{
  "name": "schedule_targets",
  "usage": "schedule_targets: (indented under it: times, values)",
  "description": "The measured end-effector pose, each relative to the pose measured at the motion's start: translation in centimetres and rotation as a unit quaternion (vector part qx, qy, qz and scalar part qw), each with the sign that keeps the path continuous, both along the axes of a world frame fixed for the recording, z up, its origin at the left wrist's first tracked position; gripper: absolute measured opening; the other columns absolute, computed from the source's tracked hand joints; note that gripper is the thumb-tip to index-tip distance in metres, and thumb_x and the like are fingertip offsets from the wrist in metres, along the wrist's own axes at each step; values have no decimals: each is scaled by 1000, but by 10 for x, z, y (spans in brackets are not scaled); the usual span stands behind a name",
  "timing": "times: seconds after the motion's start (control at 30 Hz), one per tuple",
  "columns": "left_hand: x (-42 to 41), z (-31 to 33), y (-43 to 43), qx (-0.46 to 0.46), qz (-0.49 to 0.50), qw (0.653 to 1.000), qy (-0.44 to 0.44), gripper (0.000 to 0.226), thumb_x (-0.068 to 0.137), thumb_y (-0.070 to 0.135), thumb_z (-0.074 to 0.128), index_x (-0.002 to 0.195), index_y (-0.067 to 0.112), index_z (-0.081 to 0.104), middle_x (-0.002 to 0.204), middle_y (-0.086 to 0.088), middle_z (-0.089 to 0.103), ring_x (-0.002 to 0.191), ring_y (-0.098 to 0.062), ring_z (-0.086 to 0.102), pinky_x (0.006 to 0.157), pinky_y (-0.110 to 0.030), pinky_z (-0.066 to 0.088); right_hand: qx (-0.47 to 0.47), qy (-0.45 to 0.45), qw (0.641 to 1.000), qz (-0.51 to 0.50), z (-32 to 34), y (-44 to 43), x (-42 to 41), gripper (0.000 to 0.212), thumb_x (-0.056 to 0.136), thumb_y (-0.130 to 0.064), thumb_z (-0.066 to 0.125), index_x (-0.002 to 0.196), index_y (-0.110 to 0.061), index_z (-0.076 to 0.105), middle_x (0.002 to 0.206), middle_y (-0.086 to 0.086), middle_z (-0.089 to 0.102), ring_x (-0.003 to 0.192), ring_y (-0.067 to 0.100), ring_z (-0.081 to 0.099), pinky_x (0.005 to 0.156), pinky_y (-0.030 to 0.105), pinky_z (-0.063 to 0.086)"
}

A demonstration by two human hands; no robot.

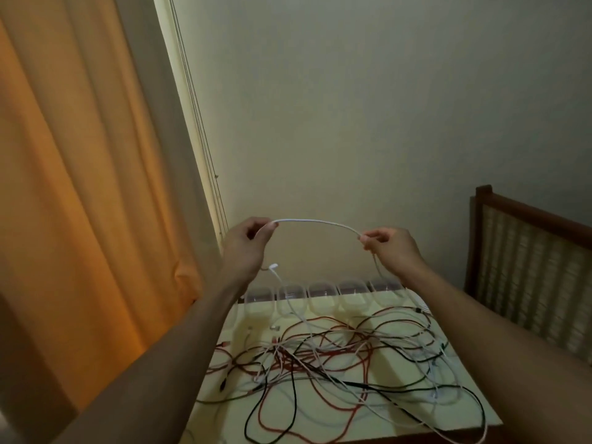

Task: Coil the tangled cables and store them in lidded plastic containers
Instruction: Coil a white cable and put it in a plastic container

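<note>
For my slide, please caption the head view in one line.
Left hand and right hand hold a white cable above tangled cables on a table, clear containers along its far edge.

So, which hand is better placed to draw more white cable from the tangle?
Likely the right hand: the white cable drops from its grip toward the tangle on the table, while the left hand only pinches the raised span's other end.

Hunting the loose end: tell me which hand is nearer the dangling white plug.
Left. The left hand is just above and left of the white plug; the right hand pinches the white cable far off to the plug's right.
</note>
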State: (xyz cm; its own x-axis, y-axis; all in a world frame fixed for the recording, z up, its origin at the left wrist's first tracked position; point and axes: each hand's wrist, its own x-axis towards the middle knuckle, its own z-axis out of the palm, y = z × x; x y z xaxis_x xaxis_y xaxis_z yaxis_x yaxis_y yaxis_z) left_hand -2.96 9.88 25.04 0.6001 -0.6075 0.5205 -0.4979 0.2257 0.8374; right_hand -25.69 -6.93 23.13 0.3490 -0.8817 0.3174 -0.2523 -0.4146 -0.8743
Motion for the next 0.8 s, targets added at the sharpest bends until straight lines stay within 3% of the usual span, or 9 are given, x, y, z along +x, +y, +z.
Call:
schedule_targets:
  times: [0.1, 0.27, 0.37, 0.43, 0.53, 0.6, 0.67, 0.8]
  values:
    - [-10, 7, 3, 5, -21, 999, -44, 10, 98, 25, 68, 99, 20, 77, 86, 8, 72, 74, 7, 58, 66, -9, 46, 13, 30, 999, 22, -2, 8, 0, 14, 91, -23, 73, 103, -31, 75, 98, -6, 73, 98, 11, 68, 91, 32, 53]
    - [-30, 2, 3, 19, -36, 995, -88, 13, 98, 21, 69, 103, 13, 78, 93, 6, 74, 81, 6, 62, 71, -8, 47, -24, -13, 988, 151, 10, 48, 16, 27, 95, -21, 70, 122, -22, 70, 111, -7, 72, 104, 0, 66, 90, 15, 49]
    - [-41, 4, 5, 21, -47, 996, -79, 13, 98, 20, 68, 104, 14, 77, 94, 5, 74, 81, 7, 62, 70, -6, 47, -37, -1, 984, 172, 14, 64, 28, 15, 98, -26, 65, 110, -23, 73, 92, -6, 75, 90, 9, 71, 89, 30, 55]
    - [-44, 6, 7, 22, -53, 995, -76, 12, 99, 21, 67, 104, 16, 76, 94, 7, 73, 81, 9, 61, 71, -6, 47, -44, 9, 984, 171, 15, 68, 31, 14, 100, -29, 61, 96, -25, 74, 71, -7, 69, 69, 13, 66, 78, 41, 56]
    - [-40, 6, 14, 55, -66, 992, -96, 14, 100, 24, 65, 105, 17, 76, 89, 7, 70, 74, 8, 57, 67, -6, 44, -51, 6, 987, 153, 15, 63, 30, 20, 101, -32, 60, 91, -26, 76, 57, -18, 53, 59, 9, 48, 61, 34, 45]
    - [-33, 1, 18, 92, -79, 987, -110, 17, 101, 27, 62, 105, 19, 76, 86, 1, 67, 70, 3, 53, 64, -9, 43, -63, 1, 988, 143, 16, 57, 28, 19, 100, -34, 61, 90, -29, 77, 57, -16, 48, 57, 11, 41, 61, 30, 38]
    - [-23, -8, 22, 128, -84, 982, -112, 19, 103, 31, 58, 105, 22, 75, 88, -10, 65, 73, -6, 52, 67, -21, 46, -79, -13, 989, 125, 16, 50, 25, 18, 99, -32, 63, 89, -31, 78, 63, -7, 51, 58, 13, 40, 61, 30, 36]
    - [-11, -25, 28, 182, -93, 973, -104, 21, 105, 33, 53, 102, 26, 73, 97, -20, 65, 79, -21, 57, 73, -42, 55, -97, -9, 990, 106, 12, 39, 21, 13, 96, -32, 67, 90, -35, 78, 90, 9, 73, 78, 28, 58, 70, 33, 44]
